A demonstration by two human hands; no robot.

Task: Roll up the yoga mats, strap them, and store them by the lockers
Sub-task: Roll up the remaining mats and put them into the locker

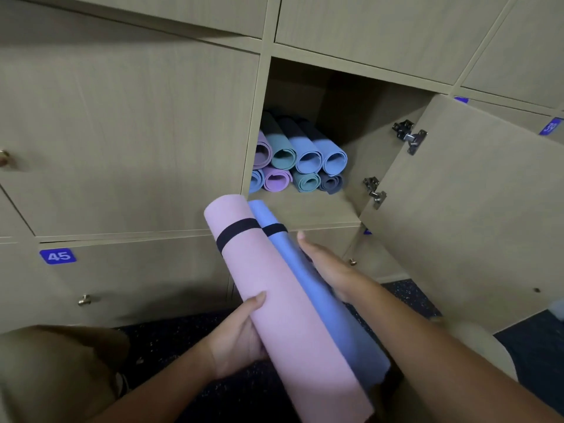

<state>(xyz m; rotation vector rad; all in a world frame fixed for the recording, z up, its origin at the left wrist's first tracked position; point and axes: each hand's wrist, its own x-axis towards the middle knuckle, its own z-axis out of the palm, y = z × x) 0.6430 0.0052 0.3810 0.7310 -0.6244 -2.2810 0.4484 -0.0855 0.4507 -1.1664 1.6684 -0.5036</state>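
Pink mat [283,288] near end cut off; blue mat [323,300] partly hidden.

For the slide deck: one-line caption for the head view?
Both hands carry strapped pink mat and blue mat toward open locker.
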